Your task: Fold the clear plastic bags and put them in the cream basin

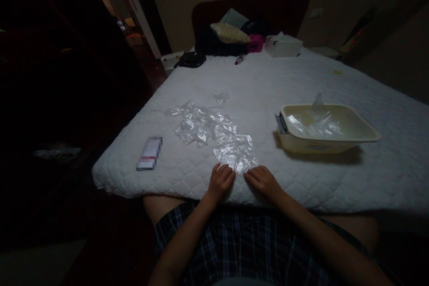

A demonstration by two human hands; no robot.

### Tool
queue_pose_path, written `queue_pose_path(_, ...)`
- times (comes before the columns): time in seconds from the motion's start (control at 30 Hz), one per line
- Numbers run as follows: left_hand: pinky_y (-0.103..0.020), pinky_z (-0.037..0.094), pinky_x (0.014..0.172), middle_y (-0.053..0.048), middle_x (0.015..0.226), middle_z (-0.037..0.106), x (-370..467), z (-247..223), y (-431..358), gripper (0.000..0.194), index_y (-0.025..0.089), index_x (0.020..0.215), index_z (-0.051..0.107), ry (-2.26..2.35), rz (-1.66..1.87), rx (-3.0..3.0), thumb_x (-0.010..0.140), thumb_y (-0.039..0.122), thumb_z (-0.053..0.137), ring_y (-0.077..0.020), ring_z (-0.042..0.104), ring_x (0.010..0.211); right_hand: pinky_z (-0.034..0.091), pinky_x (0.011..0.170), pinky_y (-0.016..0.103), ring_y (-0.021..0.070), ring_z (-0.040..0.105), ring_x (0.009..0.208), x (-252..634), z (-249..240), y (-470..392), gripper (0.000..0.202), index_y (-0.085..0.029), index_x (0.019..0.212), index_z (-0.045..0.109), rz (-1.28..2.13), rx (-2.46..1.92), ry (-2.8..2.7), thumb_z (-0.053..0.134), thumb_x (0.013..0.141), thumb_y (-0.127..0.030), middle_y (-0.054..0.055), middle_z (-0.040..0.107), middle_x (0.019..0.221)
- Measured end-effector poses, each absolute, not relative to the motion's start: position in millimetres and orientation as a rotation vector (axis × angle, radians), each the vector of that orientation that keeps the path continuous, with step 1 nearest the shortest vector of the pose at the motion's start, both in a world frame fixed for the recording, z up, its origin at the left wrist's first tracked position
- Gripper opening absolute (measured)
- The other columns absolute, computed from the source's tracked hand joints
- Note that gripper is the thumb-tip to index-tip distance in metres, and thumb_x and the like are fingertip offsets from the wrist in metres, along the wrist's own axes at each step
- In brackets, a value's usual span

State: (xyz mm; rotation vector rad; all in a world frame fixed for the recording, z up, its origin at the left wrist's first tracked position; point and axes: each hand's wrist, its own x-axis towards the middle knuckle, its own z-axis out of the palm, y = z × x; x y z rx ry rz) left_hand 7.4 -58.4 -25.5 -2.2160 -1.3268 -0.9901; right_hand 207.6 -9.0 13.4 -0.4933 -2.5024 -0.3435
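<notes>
A clear plastic bag lies spread out near the front edge of the bed, crinkled and shiny. At its near left corner, my left hand is closed with curled fingers on the plastic. My right hand is closed at the near right corner, its fingertips pressed on the same bag. Fingertips and thumbs are partly hidden in the dim light. Beyond the flat bag lies a loose heap of crumpled plastic bags, with one small crumpled bag lying apart behind it.
A cream plastic basin with clear bags inside stands on the right of the white quilted bed. On the left lies a blurred-out phone. A white box, a pillow and dark cloth are by the headboard.
</notes>
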Motion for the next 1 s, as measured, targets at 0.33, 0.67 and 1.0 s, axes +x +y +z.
queue_pose_path(0.33,-0.044,0.036,0.096,-0.005,0.087,0.065,8.0,-13.7,-70.5,0.019,0.017,0.099,0.057,-1.156,-0.911,-2.34,0.083,0.012,0.049,-0.0179,0.058,0.095,0.041,0.067,0.031,0.0159,0.053,0.071,223.5,16.7,-20.3,0.017,-0.014,0.091,0.062,-0.171,-0.439,-2.468,0.046,0.085,-0.012,0.006,0.063,0.077)
queue_pose_path(0.67,-0.036,0.047,0.079,-0.009,0.094,0.062,3.8,5.2,-73.5,0.025,0.016,0.101,0.057,-1.325,-1.129,-2.338,0.077,0.017,0.053,-0.0195,0.056,0.089,0.049,0.068,0.031,0.0173,0.056,0.078,226.5,26.8,-19.9,0.013,-0.019,0.09,0.063,0.381,-0.682,-2.207,0.055,0.081,-0.025,0.007,0.061,0.083)
queue_pose_path(1.0,-0.024,0.038,0.058,-0.002,0.063,0.055,-47.2,24.0,2.6,0.017,0.014,0.066,0.061,-2.595,-1.743,-1.861,0.072,0.028,0.053,-0.0136,0.052,0.063,0.041,0.05,0.025,0.0148,0.055,0.058,221.7,18.6,62.5,0.032,-0.014,0.079,0.064,1.18,-1.335,-1.644,0.058,0.072,-0.044,0.006,0.063,0.068)
